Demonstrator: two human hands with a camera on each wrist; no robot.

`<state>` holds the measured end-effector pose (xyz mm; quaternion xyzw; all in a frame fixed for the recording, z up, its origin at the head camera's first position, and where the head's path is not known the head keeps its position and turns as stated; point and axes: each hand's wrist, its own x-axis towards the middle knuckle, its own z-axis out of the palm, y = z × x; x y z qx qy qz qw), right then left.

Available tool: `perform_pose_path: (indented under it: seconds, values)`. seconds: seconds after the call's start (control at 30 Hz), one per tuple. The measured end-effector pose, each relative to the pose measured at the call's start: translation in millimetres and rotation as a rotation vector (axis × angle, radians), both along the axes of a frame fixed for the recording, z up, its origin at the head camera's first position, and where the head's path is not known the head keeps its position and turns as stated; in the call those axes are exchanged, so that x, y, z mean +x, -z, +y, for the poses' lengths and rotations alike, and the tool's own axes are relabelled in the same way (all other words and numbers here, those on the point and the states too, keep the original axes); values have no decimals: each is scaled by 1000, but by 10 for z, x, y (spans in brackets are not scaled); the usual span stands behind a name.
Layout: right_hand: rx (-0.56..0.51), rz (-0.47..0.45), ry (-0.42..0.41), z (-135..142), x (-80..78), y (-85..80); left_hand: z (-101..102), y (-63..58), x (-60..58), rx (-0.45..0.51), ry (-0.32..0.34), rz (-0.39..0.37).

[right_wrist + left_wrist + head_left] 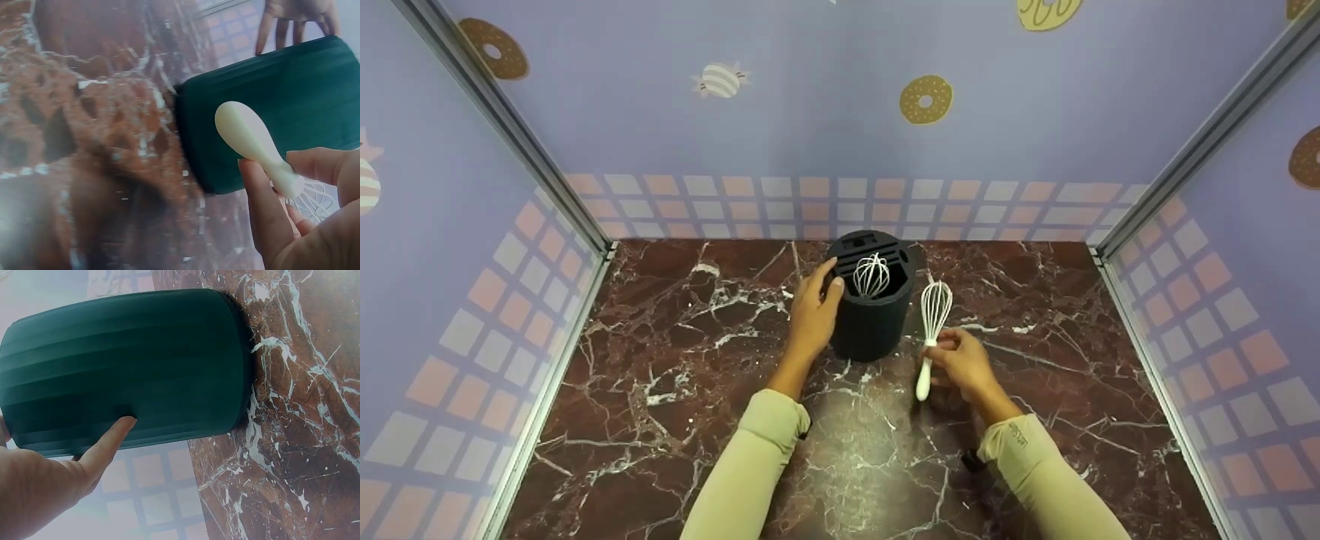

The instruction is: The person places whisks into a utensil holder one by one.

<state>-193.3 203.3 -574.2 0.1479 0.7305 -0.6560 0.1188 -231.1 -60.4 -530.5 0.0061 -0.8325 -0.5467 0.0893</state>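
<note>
A dark utensil holder [870,330] with a slotted top stands upright on the marbled surface. My left hand [813,311] rests against its left side, fingers near the rim and fairly straight; the left wrist view shows a finger [109,441] touching the ribbed wall. Inside the holder's large opening is a whisk [871,275], its wire loops sticking up and its handle hidden. Just right of the holder, my right hand [960,364] pinches a second whisk [936,307] by its white handle [247,132], between thumb and fingers. That whisk's wire loops point up, away from me.
Brown-red marbled tabletop [660,420] with white veins lies under everything. A lilac back wall [825,120] with printed doughnuts and checks rises close behind the holder. Side walls [1252,322] with metal edging bound the table on both sides.
</note>
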Motion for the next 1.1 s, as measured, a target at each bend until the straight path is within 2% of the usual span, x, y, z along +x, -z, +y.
perform_pose_path:
  seconds: [0.2, 0.47, 0.63, 0.83, 1.1]
  values:
    - [-14, 43, 9, 12, -90, -212, -2, -1, 2, 1, 0, 0]
    - [12, 109, 10, 40, -226, -574, 1, 20, -17, 7, -5, 14]
    - [-16, 149, 8, 11, -302, -787, 3, 31, -20, -2, -9, 20]
    - [1, 216, 6, -36, -363, -944, 4, 11, -3, 2, 2, 4]
    - [19, 306, 43, -186, -436, -1111, -3, 22, -13, -8, -9, 12]
